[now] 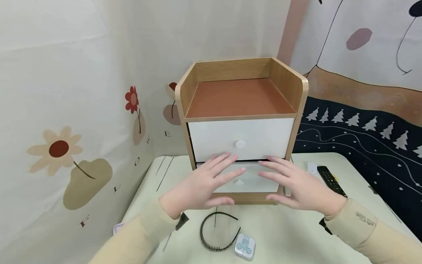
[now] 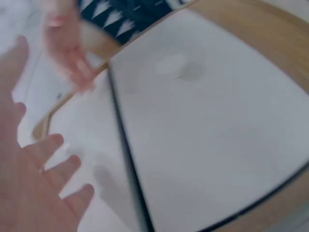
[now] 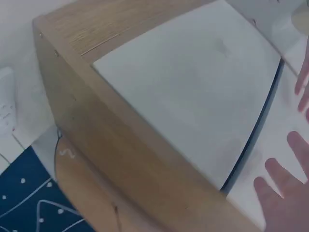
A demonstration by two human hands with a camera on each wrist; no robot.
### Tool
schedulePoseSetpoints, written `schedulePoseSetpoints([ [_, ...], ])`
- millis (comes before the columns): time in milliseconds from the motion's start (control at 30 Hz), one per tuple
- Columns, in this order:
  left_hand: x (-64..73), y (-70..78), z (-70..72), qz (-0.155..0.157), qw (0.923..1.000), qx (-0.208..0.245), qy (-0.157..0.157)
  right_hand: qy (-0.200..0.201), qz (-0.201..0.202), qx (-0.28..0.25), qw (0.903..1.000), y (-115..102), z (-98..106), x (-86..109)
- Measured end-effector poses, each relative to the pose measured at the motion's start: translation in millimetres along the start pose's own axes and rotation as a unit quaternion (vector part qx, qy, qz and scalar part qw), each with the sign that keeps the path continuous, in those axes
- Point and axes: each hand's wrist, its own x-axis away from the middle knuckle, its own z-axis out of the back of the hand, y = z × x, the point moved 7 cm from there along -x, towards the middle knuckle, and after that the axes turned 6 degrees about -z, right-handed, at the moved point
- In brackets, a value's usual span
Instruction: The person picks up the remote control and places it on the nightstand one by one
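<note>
A small wooden cabinet [image 1: 240,198] with two white drawers stands on the table. Its upper drawer [image 1: 214,139] has a round white knob [image 1: 240,144]; a second knob shows on the lower drawer [image 1: 257,181]. My left hand [image 1: 211,181] is held before the lower drawer's left part, fingers spread and pointing right. Facing it, my right hand [image 1: 295,183] is in front of the right part with its fingers apart. Neither hand holds anything. In the left wrist view the left fingers [image 2: 72,166] are extended, and the right wrist view shows the right fingers [image 3: 277,174] straight.
In front of the cabinet lie a black headband [image 1: 206,240] and a clear case with earphones [image 1: 245,246]. Right of the cabinet are a black remote control [image 1: 330,180] and a white one [image 1: 312,168]. Patterned cloth [image 1: 362,139] hangs behind the table [image 1: 290,238].
</note>
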Motion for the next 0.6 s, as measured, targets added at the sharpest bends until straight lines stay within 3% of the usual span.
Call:
schedulePoseSetpoints([
  [133, -0.1, -5.1, 14.4, 0.038, 0.9958, 0.006, 0.083, 0.126, -0.024, -0.003, 0.9918, 20, 15, 11.6],
  [233, 6.3, -11.1, 23.4, 0.08, 0.9874, 0.005, 0.136, 0.209, -0.061, -0.016, 0.9759, 41, 22, 31.6],
  [300, 12.3, -16.5, 29.7, 0.116, 0.9778, 0.002, 0.175, 0.25, -0.101, -0.027, 0.9626, 58, 23, 49.3],
  [367, 19.2, -22.3, 35.7, 0.154, 0.9646, -0.005, 0.214, 0.268, -0.162, -0.029, 0.9494, 75, 24, 68.7],
  [467, 30.3, -30.8, 43.0, 0.213, 0.9376, -0.01, 0.275, 0.271, -0.254, -0.022, 0.9285, 100, 19, 97.4],
  [600, 42.1, -39.1, 45.8, 0.273, 0.9011, -0.002, 0.337, 0.241, -0.381, -0.006, 0.8926, 133, 8, 134.6],
])
